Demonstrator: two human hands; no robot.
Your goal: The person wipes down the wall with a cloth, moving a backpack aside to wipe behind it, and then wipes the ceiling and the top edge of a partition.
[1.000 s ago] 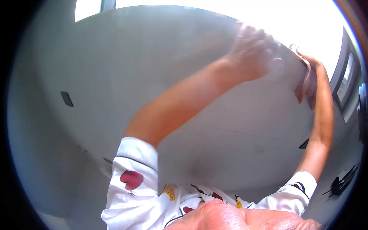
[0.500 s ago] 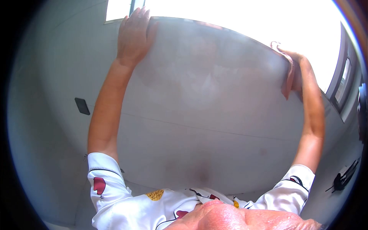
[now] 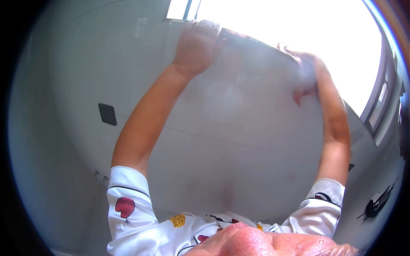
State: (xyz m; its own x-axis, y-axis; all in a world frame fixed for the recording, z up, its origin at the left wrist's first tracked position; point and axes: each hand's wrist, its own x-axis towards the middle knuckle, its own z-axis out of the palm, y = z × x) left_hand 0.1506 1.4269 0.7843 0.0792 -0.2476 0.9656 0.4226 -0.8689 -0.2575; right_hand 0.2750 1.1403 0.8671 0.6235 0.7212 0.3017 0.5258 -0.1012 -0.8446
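A large pale grey panel (image 3: 239,141) stands upright in front of me and fills most of the view. My left hand (image 3: 197,45) lies over its top edge near the left corner, fingers curled over the rim. At the panel's upper right edge my right hand (image 3: 305,70) grips the rim. It is blurred, and something pinkish shows under the fingers; I cannot tell what it is. Both arms are raised, in white short sleeves (image 3: 128,200) printed with red and yellow shapes.
A bright window (image 3: 290,21) glares behind the panel's top. A grey tiled wall at the left carries a black rectangular plate (image 3: 106,114) and small hooks (image 3: 99,174). A dark window frame (image 3: 380,106) and a black hanging object (image 3: 376,205) are at the right.
My left hand went from beside the right hand to the panel's far left top, then a little back right. The right hand slid left along the edge. The view tilted.
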